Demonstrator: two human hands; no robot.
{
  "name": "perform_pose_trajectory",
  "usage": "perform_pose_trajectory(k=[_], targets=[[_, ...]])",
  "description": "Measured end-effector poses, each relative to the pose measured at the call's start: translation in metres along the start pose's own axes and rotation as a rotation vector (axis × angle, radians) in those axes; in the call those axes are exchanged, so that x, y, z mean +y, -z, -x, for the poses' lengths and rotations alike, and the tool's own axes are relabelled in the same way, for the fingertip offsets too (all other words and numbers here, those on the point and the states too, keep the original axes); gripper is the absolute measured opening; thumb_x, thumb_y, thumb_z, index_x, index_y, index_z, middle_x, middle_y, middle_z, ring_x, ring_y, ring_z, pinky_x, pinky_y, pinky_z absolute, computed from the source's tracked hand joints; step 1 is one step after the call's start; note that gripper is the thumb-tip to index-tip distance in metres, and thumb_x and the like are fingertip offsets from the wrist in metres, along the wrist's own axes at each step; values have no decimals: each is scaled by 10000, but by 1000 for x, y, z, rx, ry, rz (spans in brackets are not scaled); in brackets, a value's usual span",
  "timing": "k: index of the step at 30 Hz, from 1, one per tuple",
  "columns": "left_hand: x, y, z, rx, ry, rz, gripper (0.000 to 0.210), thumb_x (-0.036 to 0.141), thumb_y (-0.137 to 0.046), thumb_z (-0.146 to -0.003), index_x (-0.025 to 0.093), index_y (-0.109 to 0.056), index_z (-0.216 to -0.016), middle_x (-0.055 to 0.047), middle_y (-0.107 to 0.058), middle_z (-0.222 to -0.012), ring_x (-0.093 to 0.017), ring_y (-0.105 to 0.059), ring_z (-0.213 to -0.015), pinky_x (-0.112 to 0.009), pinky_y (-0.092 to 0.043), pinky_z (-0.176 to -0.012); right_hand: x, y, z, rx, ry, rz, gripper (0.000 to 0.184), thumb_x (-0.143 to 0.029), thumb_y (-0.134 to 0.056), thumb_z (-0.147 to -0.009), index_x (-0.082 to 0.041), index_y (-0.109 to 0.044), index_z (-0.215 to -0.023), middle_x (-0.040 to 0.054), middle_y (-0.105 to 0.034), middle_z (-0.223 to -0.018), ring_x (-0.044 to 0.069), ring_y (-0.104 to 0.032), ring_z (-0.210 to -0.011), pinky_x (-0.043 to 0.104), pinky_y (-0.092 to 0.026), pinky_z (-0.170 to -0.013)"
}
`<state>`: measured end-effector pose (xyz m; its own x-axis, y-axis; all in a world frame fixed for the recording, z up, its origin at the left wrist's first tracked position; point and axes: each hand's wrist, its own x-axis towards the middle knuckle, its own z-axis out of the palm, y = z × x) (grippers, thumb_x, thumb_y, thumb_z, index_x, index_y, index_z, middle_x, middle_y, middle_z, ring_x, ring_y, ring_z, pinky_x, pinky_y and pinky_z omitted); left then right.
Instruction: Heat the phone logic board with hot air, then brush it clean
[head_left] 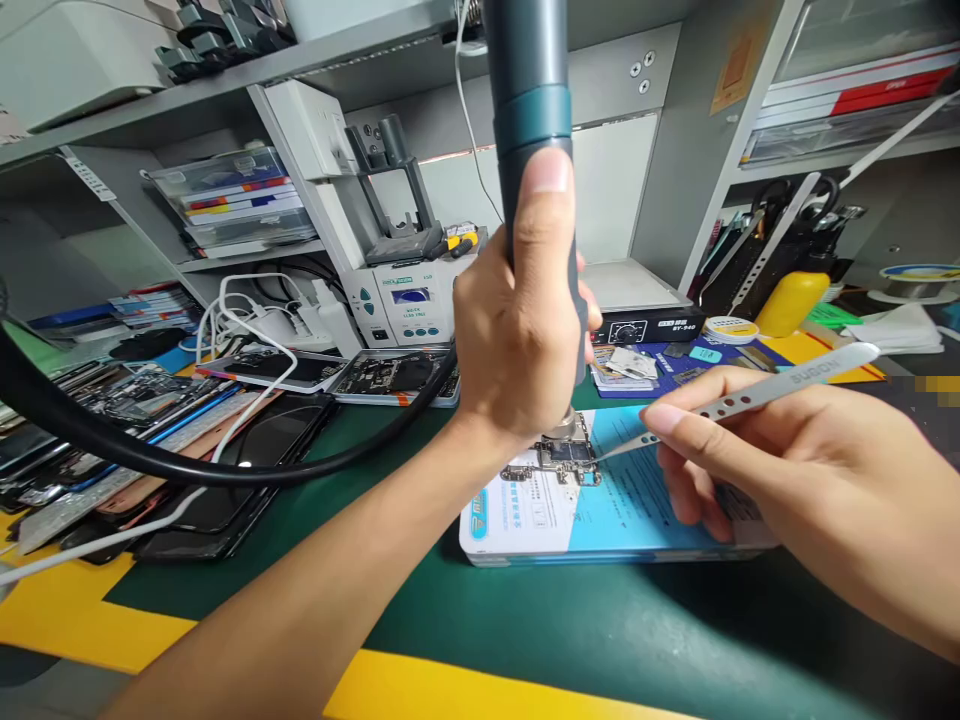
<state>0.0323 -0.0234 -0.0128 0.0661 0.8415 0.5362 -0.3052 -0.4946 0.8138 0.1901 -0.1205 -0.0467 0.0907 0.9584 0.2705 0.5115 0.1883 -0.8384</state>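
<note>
My left hand (pixel 521 320) is wrapped round the dark handle of a hot air gun (pixel 531 60), held upright with its thumb along the grip. The gun's metal nozzle (pixel 561 424) points down just over a phone circuit board (pixel 559 458); whether it touches cannot be made out. Silver tweezers (pixel 750 395) are pinched in my right hand (pixel 720 460), their tips at the board's right side by a dark chip. Under the board lies a blue and white printed box (pixel 630 520). Part of the board is hidden behind the nozzle and my left hand.
A black hose (pixel 322 470) curves across the left. Behind stand a hot air station (pixel 409 305) and a black control box (pixel 649 325). Disassembled phones (pixel 217 500) pile up at left on the green mat (pixel 420 600). A yellow bottle (pixel 793 305) stands at right.
</note>
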Motion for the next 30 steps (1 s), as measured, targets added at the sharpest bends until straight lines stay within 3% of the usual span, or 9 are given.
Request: perform_pose_trajectory(k=[2,6,10,16,25,30], targets=[[0,-1,4,-26,36,10,723,926,-651,-1049,277,-644,-732,-17,-667,-629,-179,-644,-528,-367,-557,-523,2,0,1,12,4,10,850,-924,-795,-986,-271,-753,-444,44,-610,-416,151,-526,-359,275,-487,-404],[0,-5,10,-36,60,35,637,774,-651,-1121,267,-651,-735,-23,-671,-653,-179,-654,-559,-367,-560,-560,6,2,4,16,-20,18,822,-924,-808,-971,-283,-770,-459,46,-648,-465,163,-537,-387,294,-484,-414],[-2,-6,11,0,22,27,653,837,-610,-1118,279,-652,-783,-10,-664,-653,-184,-659,-563,-349,-539,-541,14,3,8,12,-78,20,819,-954,-800,-951,-297,-772,-463,44,-654,-474,186,-550,-409,319,-529,-458],[-8,2,3,10,12,50,522,699,-685,-1119,294,-654,-792,13,-659,-649,-186,-648,-542,-364,-519,-527,17,5,12,-23,-163,57,813,-922,-764,-1001,-290,-779,-490,56,-681,-519,222,-587,-473,354,-502,-497],[-1,10,-3,-22,68,16,660,852,-727,-1045,274,-654,-734,-8,-678,-631,-203,-659,-526,-406,-526,-536,13,2,14,2,-175,-40,689,-845,-874,-972,-315,-810,-538,40,-661,-535,229,-554,-499,361,-542,-512],[5,8,1,-60,51,31,701,856,-739,-1032,266,-620,-673,-17,-649,-602,-202,-635,-510,-430,-536,-523,12,3,14,-6,-172,-20,737,-858,-862,-981,-302,-785,-503,52,-688,-559,216,-570,-513,343,-518,-498]])
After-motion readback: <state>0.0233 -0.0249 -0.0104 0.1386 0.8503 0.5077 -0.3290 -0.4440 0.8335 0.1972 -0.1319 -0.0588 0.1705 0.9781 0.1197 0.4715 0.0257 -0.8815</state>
